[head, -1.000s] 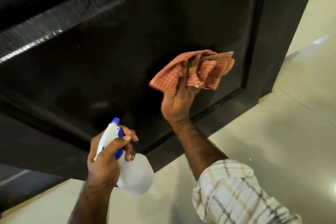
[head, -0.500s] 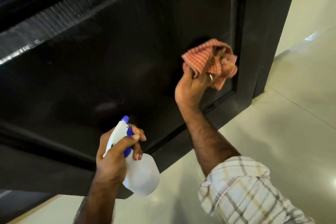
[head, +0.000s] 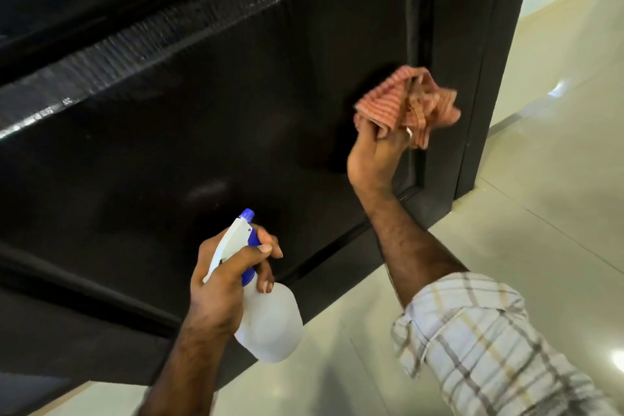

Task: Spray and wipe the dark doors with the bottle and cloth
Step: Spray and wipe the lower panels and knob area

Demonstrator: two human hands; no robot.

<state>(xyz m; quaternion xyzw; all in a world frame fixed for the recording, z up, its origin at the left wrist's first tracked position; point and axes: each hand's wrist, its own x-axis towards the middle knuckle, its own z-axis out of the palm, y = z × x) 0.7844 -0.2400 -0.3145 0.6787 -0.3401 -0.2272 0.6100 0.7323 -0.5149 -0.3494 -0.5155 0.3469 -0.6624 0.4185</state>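
We log: right hand [head: 378,159], fingers bunching the red checked cloth [head: 410,105] against the dark door [head: 209,118]; left hand [head: 226,280], fingers wrapped round the spray bottle [head: 270,324].

Door [head: 209,118]: glossy black w/ pale sheen streaks. Cloth [head: 410,103]: red-orange w/ fine pale check/stripes. Spray bottle [head: 266,321]: translucent white body, white trigger head, blue nozzle tip & collar. Sleeve [head: 479,341]: white plaid, grey & tan lines. Floor [head: 540,230]: pale beige tiles, shiny.

We note a rolled-up sleeve [head: 479,344] of pale cloth checked in grey and tan, and a ring [head: 408,132] on the right hand [head: 374,159].
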